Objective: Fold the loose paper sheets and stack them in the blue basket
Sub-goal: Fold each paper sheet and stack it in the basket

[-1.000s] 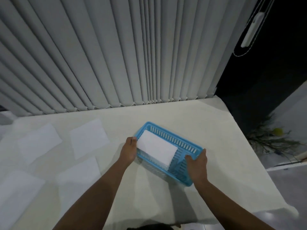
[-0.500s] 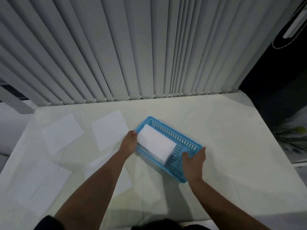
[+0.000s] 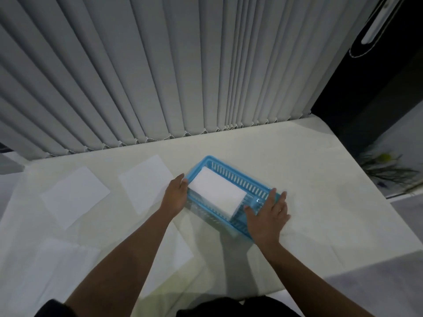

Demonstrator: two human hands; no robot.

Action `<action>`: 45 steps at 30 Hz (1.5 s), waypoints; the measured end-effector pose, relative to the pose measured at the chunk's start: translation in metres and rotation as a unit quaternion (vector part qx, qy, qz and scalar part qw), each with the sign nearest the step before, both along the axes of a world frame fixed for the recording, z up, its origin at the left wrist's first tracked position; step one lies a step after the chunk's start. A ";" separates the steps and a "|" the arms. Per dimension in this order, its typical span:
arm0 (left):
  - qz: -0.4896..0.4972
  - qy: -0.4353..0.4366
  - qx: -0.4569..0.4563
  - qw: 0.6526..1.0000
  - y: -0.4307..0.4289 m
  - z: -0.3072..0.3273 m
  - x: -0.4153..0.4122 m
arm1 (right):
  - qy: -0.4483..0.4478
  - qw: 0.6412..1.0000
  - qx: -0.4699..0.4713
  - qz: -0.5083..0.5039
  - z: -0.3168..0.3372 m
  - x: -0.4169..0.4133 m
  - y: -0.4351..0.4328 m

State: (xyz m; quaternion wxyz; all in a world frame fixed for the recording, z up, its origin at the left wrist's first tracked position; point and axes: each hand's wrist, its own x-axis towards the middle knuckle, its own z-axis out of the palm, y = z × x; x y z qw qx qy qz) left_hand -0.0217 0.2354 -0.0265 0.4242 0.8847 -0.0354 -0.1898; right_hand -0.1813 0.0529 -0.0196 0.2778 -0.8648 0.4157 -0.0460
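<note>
Blue basket point(image 3: 238, 179) holds folded paper stack point(image 3: 217, 193); left hand point(image 3: 175, 195) flat against left end, right hand point(image 3: 267, 216) spread over right end.

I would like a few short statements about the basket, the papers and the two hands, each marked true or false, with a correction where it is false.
1. The blue basket holds a stack of folded paper. True.
2. The right hand lies on a loose sheet. False: it rests on the basket's right end.
3. Loose sheets lie on the table to the left of the basket. True.
4. The left hand is raised clear of the basket. False: it touches the basket's left end.
</note>
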 end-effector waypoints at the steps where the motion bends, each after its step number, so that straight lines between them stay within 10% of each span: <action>1: 0.010 -0.013 0.009 1.000 0.006 0.000 0.000 | -0.005 0.999 -0.028 0.028 0.004 0.002 0.004; 22: 0.045 -0.034 0.266 0.962 0.159 -0.019 -0.076 | 0.104 0.786 -0.158 0.589 -0.013 0.100 0.169; 45: -0.014 -0.056 0.131 0.990 0.189 -0.006 -0.095 | 0.028 0.819 -0.078 0.568 0.020 0.082 0.164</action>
